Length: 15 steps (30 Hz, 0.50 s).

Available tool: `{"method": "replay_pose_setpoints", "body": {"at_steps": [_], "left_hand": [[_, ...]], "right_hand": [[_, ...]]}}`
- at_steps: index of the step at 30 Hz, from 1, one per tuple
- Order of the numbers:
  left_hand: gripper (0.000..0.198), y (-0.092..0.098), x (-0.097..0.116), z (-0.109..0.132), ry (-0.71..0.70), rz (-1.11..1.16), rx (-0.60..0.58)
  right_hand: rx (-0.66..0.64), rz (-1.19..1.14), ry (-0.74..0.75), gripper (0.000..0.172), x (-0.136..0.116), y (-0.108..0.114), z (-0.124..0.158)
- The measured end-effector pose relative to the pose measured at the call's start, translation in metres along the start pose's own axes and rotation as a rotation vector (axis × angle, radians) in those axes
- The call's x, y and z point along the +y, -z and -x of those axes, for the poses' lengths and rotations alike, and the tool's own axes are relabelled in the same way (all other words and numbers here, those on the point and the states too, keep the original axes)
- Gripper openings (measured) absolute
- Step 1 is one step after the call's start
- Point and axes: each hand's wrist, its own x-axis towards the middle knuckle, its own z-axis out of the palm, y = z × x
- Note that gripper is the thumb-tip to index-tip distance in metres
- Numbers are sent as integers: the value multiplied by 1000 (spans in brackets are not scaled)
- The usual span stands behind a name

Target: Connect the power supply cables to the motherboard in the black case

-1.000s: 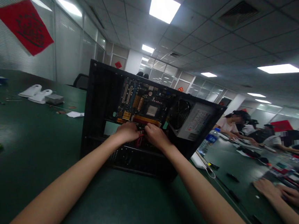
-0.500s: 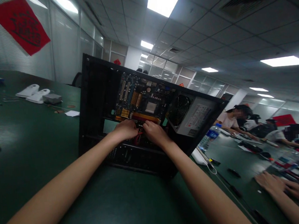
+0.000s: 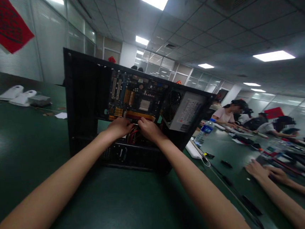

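Observation:
A black computer case (image 3: 81, 99) stands open and tilted in front of me. Inside it are a motherboard (image 3: 131, 91) and, on the right, a power supply (image 3: 186, 111). My left hand (image 3: 119, 127) is closed at the board's lower edge, just under a red memory module (image 3: 138, 115). Close beside it my right hand (image 3: 150, 129) is closed too, fingertips pinched together. Red and yellow wires (image 3: 133, 134) hang between and below the two hands. What the fingertips grip is too small and partly hidden to make out.
White slipper-like items (image 3: 23, 97) and a grey box (image 3: 39, 100) lie on the green table (image 3: 96, 205) at left. To the right are a water bottle (image 3: 205, 131), a white power strip (image 3: 193, 150), cables, and another person's hands (image 3: 264, 172). Several people sit farther back.
The view has shifted, so the case and both hands appear farther left and slightly higher. Both hands stay closed at the same spot on the board's lower edge. The other person's hands shifted slightly.

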Motion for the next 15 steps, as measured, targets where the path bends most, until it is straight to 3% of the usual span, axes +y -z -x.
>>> {"method": "replay_pose_setpoints", "body": {"at_steps": [7,15], "left_hand": [[43,-2,2,-8,-31,-58,-41],[38,2,7,-10,-17,-100,-61]], "right_hand": [[24,-122,-97,20,-1,-1,4],[177,-493,-198,19,8,-18,8]]}}
